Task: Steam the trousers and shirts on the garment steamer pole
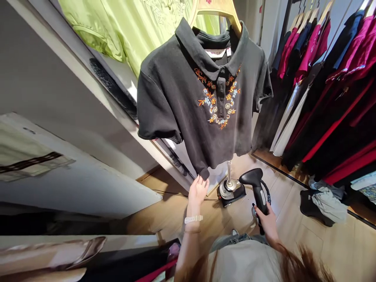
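Observation:
A black short-sleeved polo shirt (194,129) with orange, white and blue floral embroidery hangs on a light wooden hanger (216,6). My left hand (198,191) pinches the shirt's bottom hem at its left corner, where the cloth bunches a little. In my right hand (268,219) is a black garment steamer head (255,178), gripped by its handle below and to the right of the shirt. The steamer head is apart from the cloth. A dark hose (266,192) runs beside the handle.
The steamer's base (230,192) stands on the wooden floor under the shirt, its pole rising behind the hem. A green satin garment (141,35) hangs behind. Racks of red and dark clothes (317,78) line the right. A black bin (314,207) with pale cloth stands on the floor.

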The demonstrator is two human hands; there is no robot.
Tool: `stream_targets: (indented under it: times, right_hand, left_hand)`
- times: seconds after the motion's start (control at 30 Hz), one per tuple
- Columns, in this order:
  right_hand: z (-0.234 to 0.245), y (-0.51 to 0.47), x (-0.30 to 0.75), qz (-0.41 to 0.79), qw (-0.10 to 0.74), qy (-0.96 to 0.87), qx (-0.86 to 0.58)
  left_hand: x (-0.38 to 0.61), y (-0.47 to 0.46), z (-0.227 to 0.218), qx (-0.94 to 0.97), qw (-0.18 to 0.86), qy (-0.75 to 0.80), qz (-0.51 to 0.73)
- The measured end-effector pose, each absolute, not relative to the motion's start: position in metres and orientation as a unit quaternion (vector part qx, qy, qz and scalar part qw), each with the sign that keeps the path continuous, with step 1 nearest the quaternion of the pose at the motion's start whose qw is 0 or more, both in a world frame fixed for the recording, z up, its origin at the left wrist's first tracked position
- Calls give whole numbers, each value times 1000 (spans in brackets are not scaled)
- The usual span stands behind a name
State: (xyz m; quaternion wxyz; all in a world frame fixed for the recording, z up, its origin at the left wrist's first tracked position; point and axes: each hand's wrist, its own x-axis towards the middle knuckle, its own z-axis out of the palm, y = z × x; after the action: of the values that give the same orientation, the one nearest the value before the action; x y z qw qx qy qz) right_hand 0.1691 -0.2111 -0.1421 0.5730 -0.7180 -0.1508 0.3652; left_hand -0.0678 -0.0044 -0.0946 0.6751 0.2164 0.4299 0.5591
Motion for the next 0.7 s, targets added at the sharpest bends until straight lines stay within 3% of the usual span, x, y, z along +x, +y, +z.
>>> stream_targets:
  times: [0.1, 0.3, 0.53, 0.7]
  right_hand:
    - [-143, -212, 168, 369, 574, -150, -716]
    - [-138, -221, 171, 375, 575, -148, -712]
    - [-134, -221, 183, 362, 567, -145, -726]
    - [-136, -220, 186, 364, 565, -166, -722]
  left_hand:
    - [-68, -1, -88, 269, 680, 436, 524]
    - [-90, -11, -83, 259, 607, 359, 660]
    - [-61, -42, -67, 186, 675, 264, 664]
    - [-81, -43, -37, 153, 620, 278, 717]
